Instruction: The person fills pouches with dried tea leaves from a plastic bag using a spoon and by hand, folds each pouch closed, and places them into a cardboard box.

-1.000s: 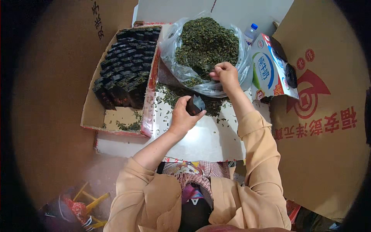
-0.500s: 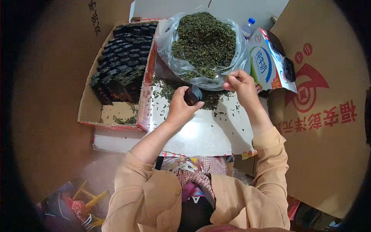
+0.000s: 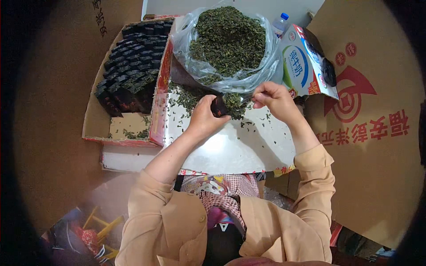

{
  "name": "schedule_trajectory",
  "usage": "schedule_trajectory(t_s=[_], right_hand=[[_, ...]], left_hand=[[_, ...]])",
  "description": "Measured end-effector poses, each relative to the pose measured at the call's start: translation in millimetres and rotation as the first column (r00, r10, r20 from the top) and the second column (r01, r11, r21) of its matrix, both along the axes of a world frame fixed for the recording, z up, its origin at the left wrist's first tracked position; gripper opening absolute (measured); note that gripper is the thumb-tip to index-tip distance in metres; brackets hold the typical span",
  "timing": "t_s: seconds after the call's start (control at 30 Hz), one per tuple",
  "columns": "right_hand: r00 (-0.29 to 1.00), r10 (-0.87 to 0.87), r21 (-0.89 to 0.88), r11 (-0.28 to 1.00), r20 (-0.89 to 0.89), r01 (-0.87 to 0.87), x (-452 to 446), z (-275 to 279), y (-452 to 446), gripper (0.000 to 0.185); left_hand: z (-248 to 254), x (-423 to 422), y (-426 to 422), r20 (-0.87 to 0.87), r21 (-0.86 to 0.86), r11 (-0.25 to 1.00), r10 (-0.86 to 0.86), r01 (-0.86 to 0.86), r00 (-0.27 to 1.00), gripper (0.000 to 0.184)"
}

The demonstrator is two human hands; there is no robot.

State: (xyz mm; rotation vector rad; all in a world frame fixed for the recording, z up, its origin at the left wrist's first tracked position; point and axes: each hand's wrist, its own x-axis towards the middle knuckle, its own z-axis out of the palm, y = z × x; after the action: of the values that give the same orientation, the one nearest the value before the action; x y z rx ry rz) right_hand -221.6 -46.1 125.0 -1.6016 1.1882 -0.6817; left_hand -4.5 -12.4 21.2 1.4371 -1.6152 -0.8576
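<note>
My left hand is wrapped round a small dark packet above the white tabletop. Just to the right, my right hand is closed in a pinch; what its fingertips hold is too small to make out. Green dried leaves show between the packet and my right fingertips. Behind both hands, a clear plastic bag stands open, heaped with dried green leaves. Rows of filled dark packets stand in a cardboard box on the left.
Loose leaves are scattered on the tabletop. A milk carton box and a capped plastic bottle stand at the back right. Large cardboard panels rise at both sides. A yellow stool is at the lower left.
My right hand has moved from the bag's leaves to the right and toward me, beside the packet. The packet in my left hand has tilted, and leaves now show at its right.
</note>
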Motion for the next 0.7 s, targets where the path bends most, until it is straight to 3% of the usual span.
schedule_trajectory(t_s=[0.13,0.2,0.23,0.3,0.47,0.53,0.6,0.63,0.7], right_hand=[[0.989,0.048,-0.139,0.988,-0.138,-0.068,11.1,7.0,0.7,0.004],[0.914,0.088,-0.377,0.892,-0.396,-0.249,20.7,15.6,3.8,0.007],[0.914,0.088,-0.375,0.893,-0.397,-0.249,25.7,19.4,5.5,0.007],[0.847,0.083,-0.591,0.681,-0.525,-0.433,34.6,23.7,9.8,0.015],[0.803,0.084,-0.604,0.614,-0.589,-0.508,43.8,20.0,18.5,0.021],[0.794,0.096,-0.588,0.62,-0.6,-0.52,41.4,20.6,17.4,0.021],[0.876,0.086,-0.616,0.678,-0.475,-0.401,35.4,20.1,13.7,0.022],[0.854,0.075,-0.558,0.727,-0.514,-0.4,33.7,25.3,14.4,0.022],[0.859,0.049,-0.618,0.673,-0.51,-0.406,35.5,21.1,16.1,0.022]], left_hand=[[0.2,-6.4,4.0,0.044,-0.049,0.998,0.052,-0.05,0.998,0.061],[-4.7,-8.2,2.4,0.025,-0.034,0.998,0.049,-0.049,0.998,0.061],[-6.1,-8.8,1.8,0.006,-0.02,0.999,0.048,-0.047,0.999,0.06],[-4.9,-9.0,2.0,-0.009,-0.011,0.999,0.051,-0.051,0.999,0.059],[-8.1,-5.2,2.0,-0.056,-0.001,0.998,0.062,-0.062,0.996,0.058],[-14.1,-4.1,2.0,-0.067,-0.116,0.989,0.088,-0.095,0.994,0.06],[-13.1,-1.5,2.8,-0.063,-0.112,0.989,0.093,-0.1,0.994,0.061],[-12.2,-0.7,3.3,-0.057,-0.11,0.989,0.095,-0.101,0.994,0.062],[-16.9,-0.7,1.5,-0.057,-0.128,0.985,0.109,-0.115,0.992,0.061]])
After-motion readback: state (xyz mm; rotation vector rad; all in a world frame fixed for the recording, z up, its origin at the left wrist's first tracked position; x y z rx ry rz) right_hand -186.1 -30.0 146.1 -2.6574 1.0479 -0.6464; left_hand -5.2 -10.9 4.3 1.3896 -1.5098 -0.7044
